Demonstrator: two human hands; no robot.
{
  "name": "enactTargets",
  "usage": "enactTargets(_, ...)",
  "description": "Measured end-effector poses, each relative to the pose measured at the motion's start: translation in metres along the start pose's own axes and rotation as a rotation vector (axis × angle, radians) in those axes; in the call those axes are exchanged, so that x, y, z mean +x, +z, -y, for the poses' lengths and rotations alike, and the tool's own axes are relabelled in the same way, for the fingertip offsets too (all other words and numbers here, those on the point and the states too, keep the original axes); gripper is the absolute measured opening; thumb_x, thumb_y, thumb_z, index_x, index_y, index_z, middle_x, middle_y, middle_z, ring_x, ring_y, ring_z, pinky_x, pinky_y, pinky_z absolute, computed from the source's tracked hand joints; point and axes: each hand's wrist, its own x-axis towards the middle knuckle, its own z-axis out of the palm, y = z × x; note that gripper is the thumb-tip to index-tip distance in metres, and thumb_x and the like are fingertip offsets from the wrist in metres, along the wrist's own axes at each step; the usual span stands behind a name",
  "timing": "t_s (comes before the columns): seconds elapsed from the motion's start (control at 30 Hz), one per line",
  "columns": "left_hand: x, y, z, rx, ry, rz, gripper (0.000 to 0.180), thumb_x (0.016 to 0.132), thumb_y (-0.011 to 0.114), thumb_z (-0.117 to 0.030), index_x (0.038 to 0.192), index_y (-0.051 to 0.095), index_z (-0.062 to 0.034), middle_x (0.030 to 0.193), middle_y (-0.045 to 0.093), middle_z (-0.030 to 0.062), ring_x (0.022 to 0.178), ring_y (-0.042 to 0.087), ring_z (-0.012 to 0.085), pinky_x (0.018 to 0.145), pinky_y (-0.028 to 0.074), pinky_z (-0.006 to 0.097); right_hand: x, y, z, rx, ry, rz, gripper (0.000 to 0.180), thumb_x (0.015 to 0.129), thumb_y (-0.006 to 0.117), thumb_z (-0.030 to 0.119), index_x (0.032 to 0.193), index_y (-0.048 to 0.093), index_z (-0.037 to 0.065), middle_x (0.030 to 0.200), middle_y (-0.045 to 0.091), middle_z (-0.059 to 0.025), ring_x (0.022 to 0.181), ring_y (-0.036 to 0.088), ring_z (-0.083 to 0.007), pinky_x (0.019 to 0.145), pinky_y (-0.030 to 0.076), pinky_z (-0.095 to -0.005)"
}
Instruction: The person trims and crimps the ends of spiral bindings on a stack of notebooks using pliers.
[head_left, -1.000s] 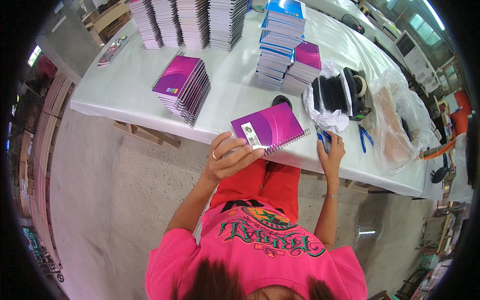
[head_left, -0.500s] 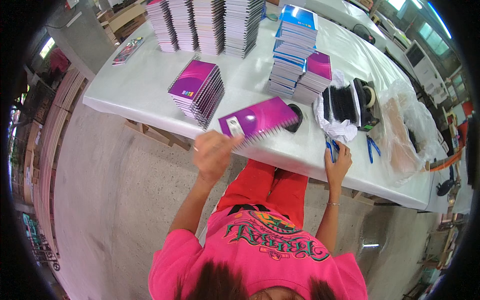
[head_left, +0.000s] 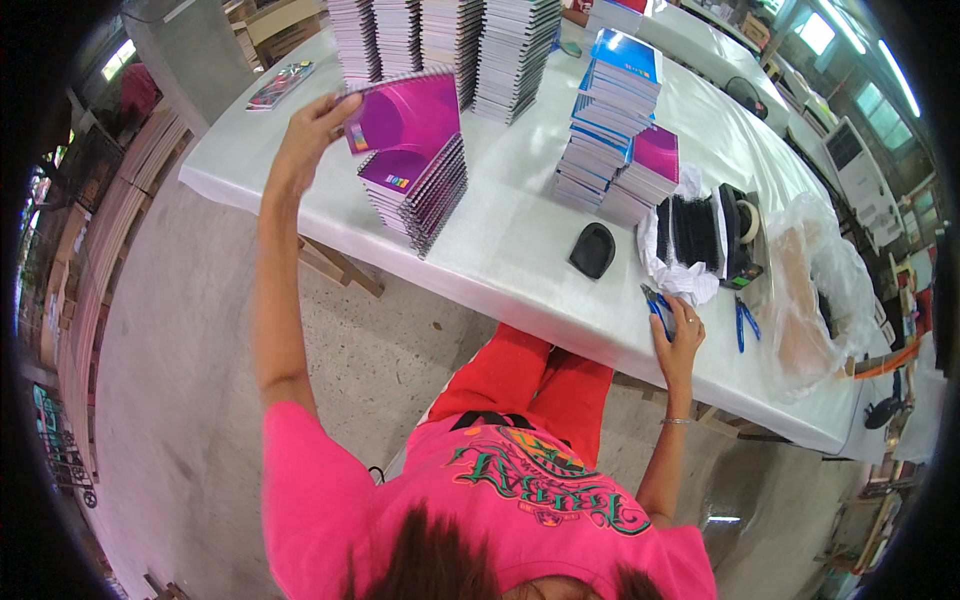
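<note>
From the head camera I look down on a long white table [head_left: 520,250] with the person seated at its near edge. Far left on the table lies a flat, multicoloured booklet [head_left: 280,84]. Next, the left hand [head_left: 308,125] is stretched out at arm's length, fingers closed on the left edge of a purple spiral notebook [head_left: 405,110], which is held tilted just above a short stack of matching purple notebooks [head_left: 420,190]. Behind these stand tall grey-edged notebook stacks [head_left: 450,40]. Moving right, there is a blue-covered stack [head_left: 605,110] with a lower purple-topped stack [head_left: 645,175] touching it, then a small black oval pad [head_left: 592,250] lying alone. Further right, the right hand [head_left: 682,335] rests at the table's edge, fingers curled around blue-handled pliers [head_left: 655,305] (only the handles show). Beside it sit black coils on white wrapping [head_left: 690,235], a second pair of blue pliers [head_left: 741,320], and a crumpled clear plastic bag [head_left: 820,290].
</note>
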Motion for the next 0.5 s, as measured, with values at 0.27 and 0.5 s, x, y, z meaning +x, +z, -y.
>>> enactTargets(0.27,0.071,-0.007,-0.043,0.494,0.163,0.529,0.047,0.099,0.052,-0.04,0.129,0.062,-0.0063,0.111,0.066,-0.0015,0.092,0.056,0.0077,0.082,0.044,0.025,0.003,0.003,-0.007,0.006,-0.039,-0.058,0.045,0.084,0.072,0.031,0.126,0.063,0.016,0.125,0.058,-0.0106,0.121,0.051,-0.0279,0.106,0.028,-0.0458)
enactTargets(0.5,0.088,0.049,-0.01,0.573,0.325,0.859,0.04,0.084,0.045,-0.02,0.104,0.073,0.0007,0.108,0.07,0.0158,0.098,0.061,0.0253,0.096,0.043,0.031,0.003,0.001,-0.001,-0.029,-0.006,-0.097,0.041,0.084,0.072,0.032,0.121,0.066,0.016,0.123,0.059,-0.0097,0.12,0.051,-0.0291,0.105,0.029,-0.0456)
